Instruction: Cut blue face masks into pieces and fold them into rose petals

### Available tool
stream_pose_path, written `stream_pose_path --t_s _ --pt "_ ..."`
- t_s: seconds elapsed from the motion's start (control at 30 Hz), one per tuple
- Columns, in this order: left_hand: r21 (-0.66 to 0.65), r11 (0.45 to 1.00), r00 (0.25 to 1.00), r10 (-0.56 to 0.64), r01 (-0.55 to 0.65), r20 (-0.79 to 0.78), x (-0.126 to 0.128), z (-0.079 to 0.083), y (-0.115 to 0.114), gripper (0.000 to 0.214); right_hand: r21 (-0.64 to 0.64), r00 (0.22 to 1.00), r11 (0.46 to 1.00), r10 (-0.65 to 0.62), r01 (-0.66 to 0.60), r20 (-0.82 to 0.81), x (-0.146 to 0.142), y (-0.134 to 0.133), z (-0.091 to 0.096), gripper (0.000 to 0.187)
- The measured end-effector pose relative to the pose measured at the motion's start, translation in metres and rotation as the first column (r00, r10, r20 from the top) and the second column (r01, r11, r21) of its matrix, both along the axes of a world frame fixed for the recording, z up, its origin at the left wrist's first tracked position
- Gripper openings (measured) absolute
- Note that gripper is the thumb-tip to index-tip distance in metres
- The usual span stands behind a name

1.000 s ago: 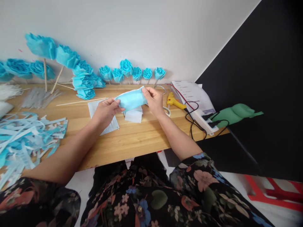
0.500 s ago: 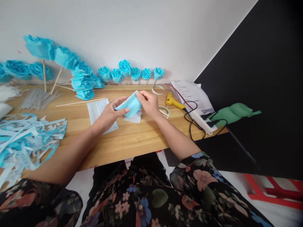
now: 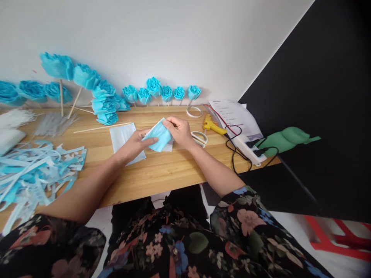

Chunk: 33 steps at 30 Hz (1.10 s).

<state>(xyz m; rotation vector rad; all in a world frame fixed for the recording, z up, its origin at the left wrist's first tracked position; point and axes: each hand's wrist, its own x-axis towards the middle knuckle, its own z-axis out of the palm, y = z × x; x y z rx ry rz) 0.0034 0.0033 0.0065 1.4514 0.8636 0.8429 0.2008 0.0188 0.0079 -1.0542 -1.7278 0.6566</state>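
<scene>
A small folded piece of light-blue fabric [image 3: 160, 136], like mask cloth, is held just above the table between both hands. My left hand [image 3: 138, 143] is closed on its left side, with the thumb lying across the front. At the upper right corner, my right hand [image 3: 179, 132] pinches the cloth between thumb and fingers. Beneath my left hand lies a flat pale sheet [image 3: 120, 138]. Another white piece [image 3: 168, 146] shows partly behind the held cloth. White-handled scissors [image 3: 199, 138] rest right of my right hand, their blades hidden.
Blue fabric flowers [image 3: 155, 87] on sticks line the wall. Cut strips [image 3: 37, 166] are heaped at left, near grey wires [image 3: 53, 123]. A thin stick [image 3: 101, 127] lies behind the sheet. To the right are a tape roll [image 3: 194, 111], yellow glue gun [image 3: 213, 124], papers [image 3: 237, 114] and power strip [image 3: 247, 148].
Both hands have lowered slightly with the cloth, which now faces the camera more flatly. The view has shifted a little to the left.
</scene>
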Motion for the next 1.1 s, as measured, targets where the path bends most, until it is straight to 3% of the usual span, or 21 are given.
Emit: stream_pose_path --t_s 0.23,0.37,0.6,0.83,1.1 --pt "-0.023 1.000 1.000 0.000 0.001 0.019 0.002 -0.001 -0.002 0.030 -0.146 0.980 0.975 0.146 -0.166 -0.138 0.003 0.009 -0.006 0.048" --pt "-0.014 1.000 0.999 0.023 -0.023 0.030 0.001 -0.003 0.000 0.031 -0.188 0.978 0.963 0.173 -0.193 -0.118 0.004 0.006 -0.003 0.050" --pt "-0.007 0.999 0.999 0.052 -0.052 -0.003 0.003 -0.003 0.000 0.036 0.007 0.999 1.000 -0.001 0.001 0.042 0.003 0.001 0.002 0.052" --pt "0.035 0.981 0.981 0.192 -0.191 -0.010 0.001 -0.007 0.008 0.044 0.124 0.976 0.968 -0.213 0.218 -0.053 0.017 0.010 0.010 0.052" --pt "0.049 0.979 0.979 0.200 -0.198 -0.032 0.001 -0.007 0.008 0.040 0.144 0.968 0.959 -0.234 0.245 -0.086 0.023 0.014 0.008 0.046"
